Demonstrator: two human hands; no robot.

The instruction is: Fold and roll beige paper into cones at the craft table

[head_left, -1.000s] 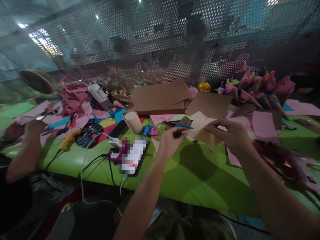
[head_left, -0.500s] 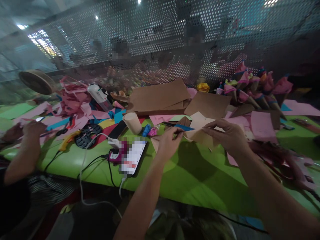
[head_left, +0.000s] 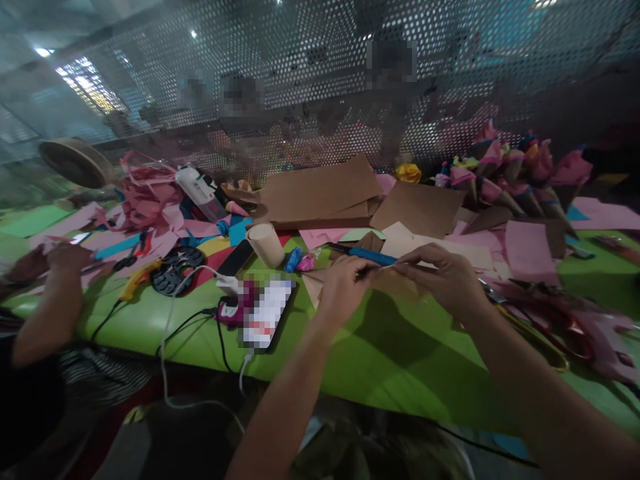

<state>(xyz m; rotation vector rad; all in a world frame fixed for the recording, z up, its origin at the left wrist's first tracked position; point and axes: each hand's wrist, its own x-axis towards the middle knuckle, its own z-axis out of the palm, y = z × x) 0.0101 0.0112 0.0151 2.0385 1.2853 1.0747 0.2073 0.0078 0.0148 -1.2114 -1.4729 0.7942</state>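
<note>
My left hand (head_left: 346,285) and my right hand (head_left: 441,275) are close together over the green tabletop, fingertips pinched. Between them is a piece of tan paper (head_left: 403,285), seen nearly edge-on; both hands grip it by its upper edge. Just behind my fingers lies a blue tool with a dark tip (head_left: 373,257), perhaps a craft knife or a pen. A folded brown paper piece (head_left: 314,288) rests to the left of my left hand. Scissors with red and yellow handles (head_left: 540,333) lie by my right forearm.
A phone (head_left: 267,313) and purple power strip (head_left: 235,310) with cables sit left. Beyond are a cardboard tube (head_left: 266,245), brown cardboard (head_left: 317,193) and paper flower cones (head_left: 520,173). A co-worker's hand (head_left: 67,257) works far left, near a yellow glue gun (head_left: 141,279). A pink glue gun (head_left: 605,347) lies right.
My hands have drawn closer together, the left moving slightly right. The tan paper has tilted and shows less of its face. More of the scissors is visible.
</note>
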